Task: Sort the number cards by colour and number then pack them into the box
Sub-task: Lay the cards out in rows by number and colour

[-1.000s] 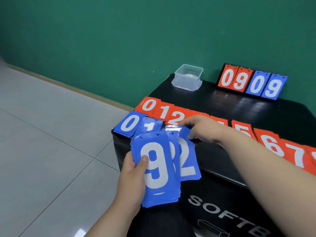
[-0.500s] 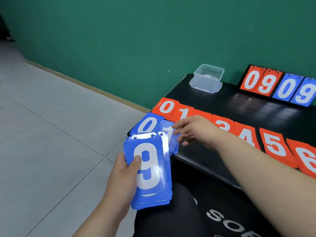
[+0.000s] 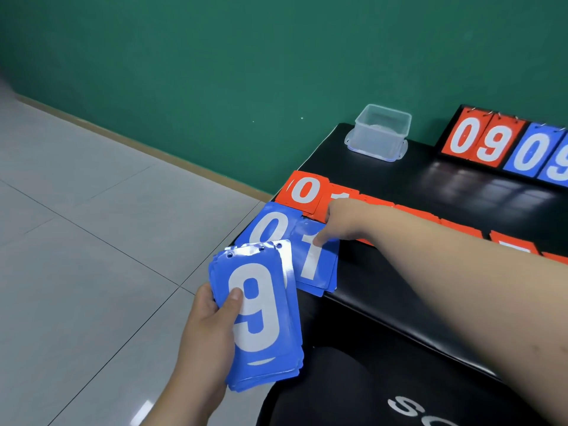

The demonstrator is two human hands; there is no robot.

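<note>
My left hand (image 3: 206, 327) grips a stack of blue number cards (image 3: 261, 318) with a 9 on top, held off the table's near left corner. My right hand (image 3: 341, 222) reaches across the table, its thumb touching the top right of the blue 1 pile (image 3: 313, 262). A blue 0 card (image 3: 270, 226) lies left of that pile. Behind them runs a row of red cards, starting with the red 0 (image 3: 304, 190) and the red 1 (image 3: 339, 198), which my right hand partly hides. My forearm covers most of the row further right. The clear plastic box (image 3: 381, 130) stands open at the table's back.
A flip scoreboard (image 3: 504, 146) showing red 09 and blue 09 stands at the back right against the green wall. The black table (image 3: 430, 179) has its left edge just beside the cards. Grey floor tiles lie to the left.
My right hand has taken a blue card from beside the held stack over to the blue 1 pile on the table. My left hand still holds the stack. The view has swung left.
</note>
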